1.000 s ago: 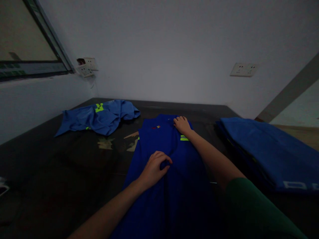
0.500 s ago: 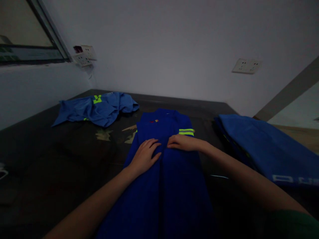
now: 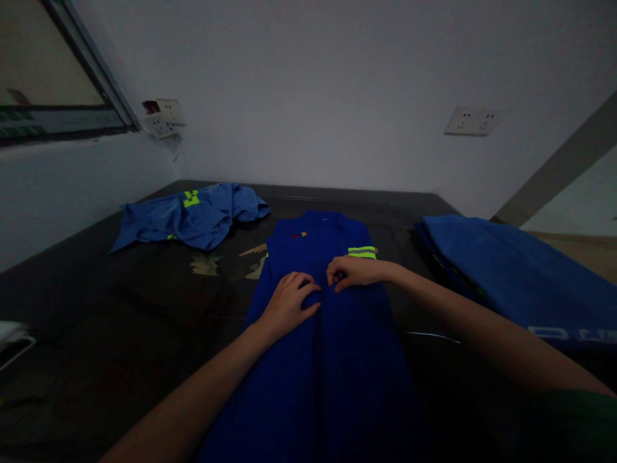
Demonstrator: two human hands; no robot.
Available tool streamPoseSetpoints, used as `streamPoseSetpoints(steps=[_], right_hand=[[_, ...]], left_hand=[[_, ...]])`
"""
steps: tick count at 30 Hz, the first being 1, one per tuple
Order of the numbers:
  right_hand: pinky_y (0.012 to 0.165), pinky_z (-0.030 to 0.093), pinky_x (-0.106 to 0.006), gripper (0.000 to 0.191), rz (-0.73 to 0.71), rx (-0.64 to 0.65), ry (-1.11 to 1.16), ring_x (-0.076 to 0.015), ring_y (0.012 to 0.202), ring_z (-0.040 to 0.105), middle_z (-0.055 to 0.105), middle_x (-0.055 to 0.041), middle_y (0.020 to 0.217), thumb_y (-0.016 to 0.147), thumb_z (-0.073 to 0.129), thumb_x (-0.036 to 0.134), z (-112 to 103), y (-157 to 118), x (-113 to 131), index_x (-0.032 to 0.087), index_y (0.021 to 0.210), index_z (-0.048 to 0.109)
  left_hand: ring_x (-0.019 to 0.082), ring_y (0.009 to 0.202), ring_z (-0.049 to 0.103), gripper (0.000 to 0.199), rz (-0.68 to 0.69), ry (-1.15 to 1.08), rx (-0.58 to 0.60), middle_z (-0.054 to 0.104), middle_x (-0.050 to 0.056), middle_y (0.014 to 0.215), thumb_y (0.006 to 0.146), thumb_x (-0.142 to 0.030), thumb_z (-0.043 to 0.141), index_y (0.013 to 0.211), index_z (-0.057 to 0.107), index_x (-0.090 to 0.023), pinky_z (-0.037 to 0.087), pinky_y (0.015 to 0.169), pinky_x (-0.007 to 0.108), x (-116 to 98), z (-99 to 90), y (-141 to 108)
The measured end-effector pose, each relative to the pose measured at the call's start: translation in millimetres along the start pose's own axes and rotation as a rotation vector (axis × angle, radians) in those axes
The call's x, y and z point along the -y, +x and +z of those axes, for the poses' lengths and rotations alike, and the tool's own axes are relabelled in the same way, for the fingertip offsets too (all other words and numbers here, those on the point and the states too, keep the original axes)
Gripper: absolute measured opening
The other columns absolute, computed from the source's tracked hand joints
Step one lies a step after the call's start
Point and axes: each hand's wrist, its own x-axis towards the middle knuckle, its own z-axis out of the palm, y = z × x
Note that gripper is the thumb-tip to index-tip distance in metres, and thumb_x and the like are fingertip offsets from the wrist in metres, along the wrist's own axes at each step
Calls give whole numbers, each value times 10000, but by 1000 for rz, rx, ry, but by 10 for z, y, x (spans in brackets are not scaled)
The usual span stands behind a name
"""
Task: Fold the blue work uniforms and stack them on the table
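Observation:
A deep blue work garment [image 3: 289, 360] lies flat on its length in front of me, collar at the far end. It has small red and yellow marks on the chest and a yellow-and-grey reflective band [image 3: 362, 252] at its right side. A dark line runs down its middle. My left hand [image 3: 292, 302] rests on the cloth left of this line, thumb and fingers apart. Across the line, my right hand [image 3: 351, 271] has its fingers curled in at the cloth. Whether any fabric is caught between those fingertips is hidden.
On the dark tabletop [image 3: 144, 308], a crumpled lighter blue garment [image 3: 207, 218] lies at the back left. Folded blue cloth [image 3: 511, 270] with white lettering lies at the right. A white object [image 3: 13, 335] sits at the left edge. Wall sockets [image 3: 472, 121] are behind.
My right hand has curled its fingers, which lay flatter on the cloth before. My left hand has shifted slightly right. The whole view has moved a little.

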Motion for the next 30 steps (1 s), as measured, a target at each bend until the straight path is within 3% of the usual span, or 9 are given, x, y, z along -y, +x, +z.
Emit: streamPoseSetpoints(steps=[4, 11, 15, 20, 25, 30], right_hand=[[693, 392, -238, 173, -31, -87, -26, -144, 793, 543, 596, -14, 847, 752, 720, 177, 62, -8, 23, 167, 917, 669], [686, 366, -242, 110, -73, -320, 36, -136, 774, 495, 560, -10, 856, 781, 628, 102, 126, -87, 104, 173, 861, 601], [654, 353, -230, 134, -81, -350, 87, -121, 726, 469, 528, 1, 827, 755, 618, 66, 220, -93, 119, 168, 833, 579], [643, 353, -223, 117, -50, -348, 116, -113, 703, 468, 525, 6, 807, 762, 606, 65, 317, -76, 144, 170, 791, 564], [636, 367, -221, 119, -24, -344, 136, -115, 697, 498, 550, 10, 775, 755, 610, 59, 381, -115, 173, 170, 784, 574], [641, 399, -229, 54, -4, -400, 196, -126, 705, 533, 612, -5, 800, 797, 620, 136, 402, -165, 159, 172, 837, 613]], left_hand=[[221, 1031, 537, 231, 25, -44, 9, 616, 61, 1091, 829, -184, 603, 1056, 644, -200, 436, 925, 391, -14, 35, 16], [168, 826, 566, 149, -105, -241, -11, 643, 10, 865, 809, -157, 602, 943, 656, -193, 434, 763, 285, -20, 102, 80], [146, 756, 557, 109, -170, -314, -27, 627, -1, 795, 858, -222, 568, 856, 675, -200, 410, 690, 252, -1, 138, 91], [130, 734, 569, 153, -248, -343, -9, 644, -21, 794, 835, -213, 567, 947, 671, -223, 390, 647, 226, -10, 126, 121], [125, 686, 585, 205, -313, -251, 81, 664, -44, 773, 768, -176, 571, 923, 682, -251, 344, 580, 223, -57, 102, 225], [133, 716, 604, 177, -342, -174, 45, 679, -38, 809, 807, -181, 528, 894, 662, -257, 329, 575, 226, -104, 110, 244]])
